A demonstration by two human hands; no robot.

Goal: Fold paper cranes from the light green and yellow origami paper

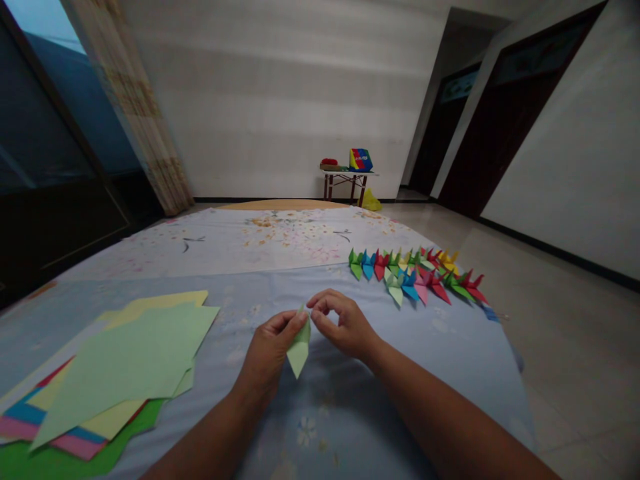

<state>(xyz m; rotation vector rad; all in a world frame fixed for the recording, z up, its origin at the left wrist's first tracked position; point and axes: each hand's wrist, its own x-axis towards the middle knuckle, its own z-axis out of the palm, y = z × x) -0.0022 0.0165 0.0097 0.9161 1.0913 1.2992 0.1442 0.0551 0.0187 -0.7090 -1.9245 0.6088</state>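
Note:
A pale green folded paper piece (pixel 299 357), narrow with a pointed lower end, is pinched between the thumb and fingers of my left hand (pixel 273 340). My right hand (pixel 345 323) is at its upper right edge, thumb and index finger curled together against the paper. Both hands are just above the blue floral tablecloth (pixel 320 420). To the right stand finished origami cranes (pixel 395 287) in two uneven rows, in green, blue, red, pink and yellow. At the left lies a loose stack of coloured paper sheets (pixel 135 353), pale green on top.
The round table's far part has a white floral cloth (pixel 225 250). Beyond it, a small side table (pixel 350 175) by the wall bears a multicoloured box (pixel 361 160) and a red item (pixel 329 161). A yellow bag (pixel 370 200) lies on the floor. A curtain (pixel 143 113) hangs at the left.

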